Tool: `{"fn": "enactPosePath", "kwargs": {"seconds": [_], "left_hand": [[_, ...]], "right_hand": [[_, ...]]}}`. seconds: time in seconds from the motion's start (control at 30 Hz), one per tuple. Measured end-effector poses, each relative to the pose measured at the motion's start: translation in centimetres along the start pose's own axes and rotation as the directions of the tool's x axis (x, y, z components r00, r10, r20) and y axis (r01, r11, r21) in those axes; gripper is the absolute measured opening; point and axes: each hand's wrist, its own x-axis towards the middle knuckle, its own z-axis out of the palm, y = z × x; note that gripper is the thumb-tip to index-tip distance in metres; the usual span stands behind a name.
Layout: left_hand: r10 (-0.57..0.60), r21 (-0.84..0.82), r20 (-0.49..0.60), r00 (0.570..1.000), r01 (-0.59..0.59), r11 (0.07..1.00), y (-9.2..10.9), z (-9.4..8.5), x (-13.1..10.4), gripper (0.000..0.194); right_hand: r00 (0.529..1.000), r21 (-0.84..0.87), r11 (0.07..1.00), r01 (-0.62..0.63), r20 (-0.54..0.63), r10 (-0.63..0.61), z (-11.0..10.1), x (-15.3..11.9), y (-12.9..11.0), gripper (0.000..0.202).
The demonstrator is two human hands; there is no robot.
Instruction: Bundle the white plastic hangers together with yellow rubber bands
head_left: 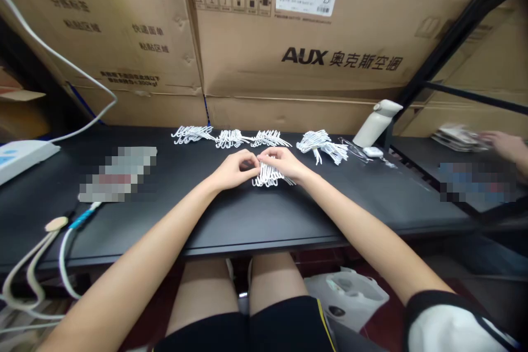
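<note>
Person's L hand (234,169) & R hand (287,163) pinching wht hook bunch (269,176), similar bunch (270,138) at 12 o'clock, wht bottle (374,125) approx. 2 o'clock

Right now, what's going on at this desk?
A seated person has their left hand and right hand together at a bundle of thin white hooked pieces on the black table; the exact grip is hard to see. Three similar bundles lie in a row behind, with a looser white pile to their right.
</note>
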Motion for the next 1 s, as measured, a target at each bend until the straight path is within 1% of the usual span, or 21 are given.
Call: {"fn": "enactPosePath", "kwargs": {"seconds": [0.1,0.3,0.37,0.5,0.57,0.63,0.77,0.8,0.93,1.0], "left_hand": [[-0.003,0.015,-0.041,0.999,0.004,1.0,-0.07,0.11,0.06,0.021],[-0.078,-0.038,-0.04,0.996,0.077,0.996,0.04,0.13,0.14,0.028],[-0.076,-0.048,-0.006,0.997,0.075,0.996,0.11,0.04,0.14,0.026],[-0.08,-0.06,0.115,0.99,0.088,0.994,0.22,-0.12,0.04,0.021],[-0.086,-0.059,0.132,0.987,0.094,0.994,0.28,-0.13,-0.02,0.021],[-0.083,-0.053,0.109,0.991,0.089,0.995,0.31,-0.09,-0.06,0.021],[-0.072,-0.05,0.024,0.997,0.073,0.996,0.17,-0.01,-0.01,0.021],[-0.074,-0.051,0.021,0.997,0.075,0.996,0.1,0.0,0.01,0.023],[-0.084,-0.065,0.065,0.994,0.088,0.994,-0.19,-0.06,0.08,0.022],[-0.093,-0.083,0.059,0.994,0.097,0.992,-0.26,-0.13,0.09,0.022]], "right_hand": [[1.0,0.003,1.0,-0.006,-0.007,0.006,0.01,0.04,0.11,0.029],[1.0,0.02,1.0,-0.003,0.005,0.003,0.05,0.04,0.14,0.03],[1.0,0.005,1.0,0.002,0.011,-0.002,0.04,0.0,0.01,0.029],[0.999,-0.013,1.0,0.014,0.036,-0.014,-0.04,0.01,-0.07,0.027],[0.999,-0.004,1.0,0.022,0.045,-0.022,-0.08,0.09,0.04,0.027],[0.998,0.004,1.0,0.025,0.05,-0.025,-0.1,0.18,0.2,0.028],[0.998,-0.011,0.999,0.031,0.048,-0.031,-0.12,0.24,0.32,0.03],[0.998,-0.016,0.999,0.035,0.049,-0.034,-0.13,0.22,0.28,0.03],[0.995,-0.006,0.999,0.047,0.09,-0.046,-0.22,0.13,0.05,0.029],[0.991,0.013,0.999,0.046,0.124,-0.047,-0.31,0.11,0.02,0.027]]}}
